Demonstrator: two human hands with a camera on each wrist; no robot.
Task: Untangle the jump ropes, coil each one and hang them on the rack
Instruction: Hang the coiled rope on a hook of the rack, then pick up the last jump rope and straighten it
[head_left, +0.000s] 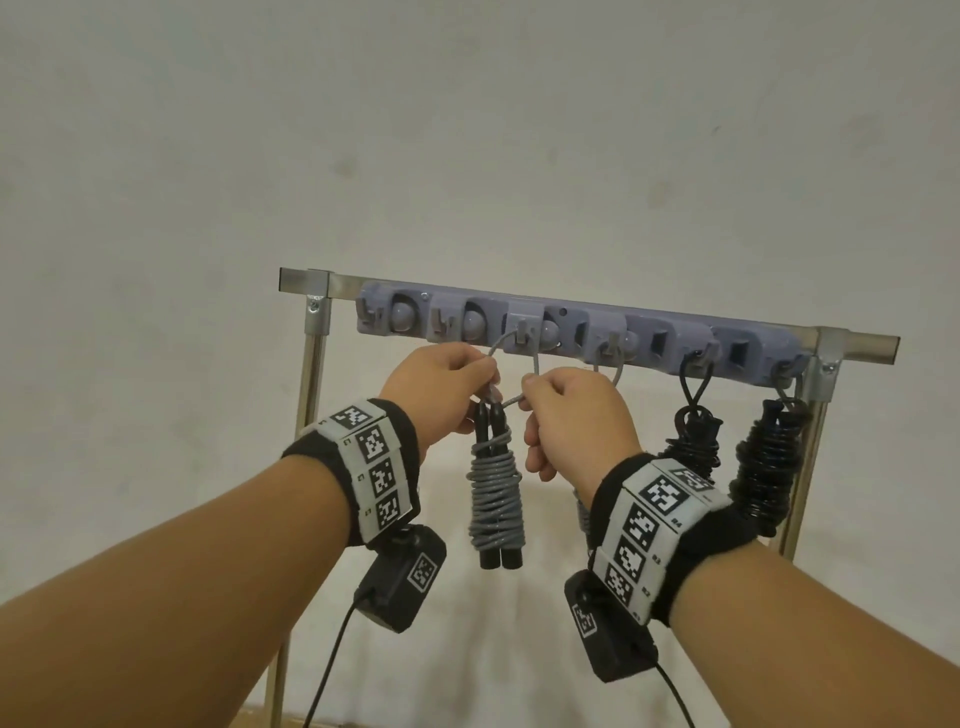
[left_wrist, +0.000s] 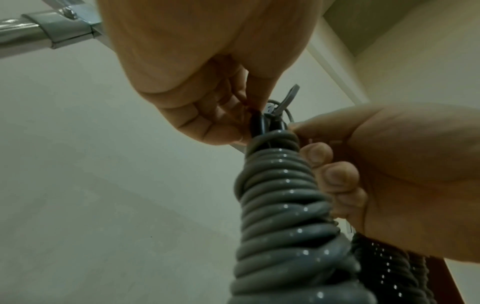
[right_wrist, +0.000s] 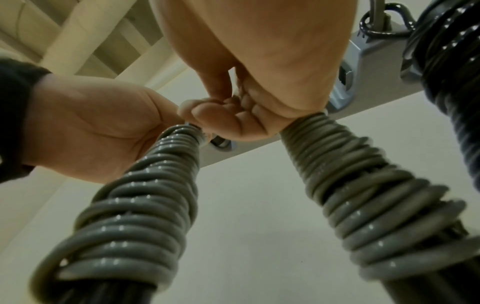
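- Our left hand (head_left: 439, 387) pinches the grey rope (head_left: 494, 496) loop at centre frame.
- Our right hand (head_left: 574, 415) pinches that loop too.
- The loop sits over a hook on the rack (head_left: 670, 332).

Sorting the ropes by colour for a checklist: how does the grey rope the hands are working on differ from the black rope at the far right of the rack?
The grey rope is pinched at its top by the left hand and right hand; the black rope hangs untouched. The grey one's loop sits on a middle hook, the black one's on the end hook of the rack. Both are coiled round their handles.
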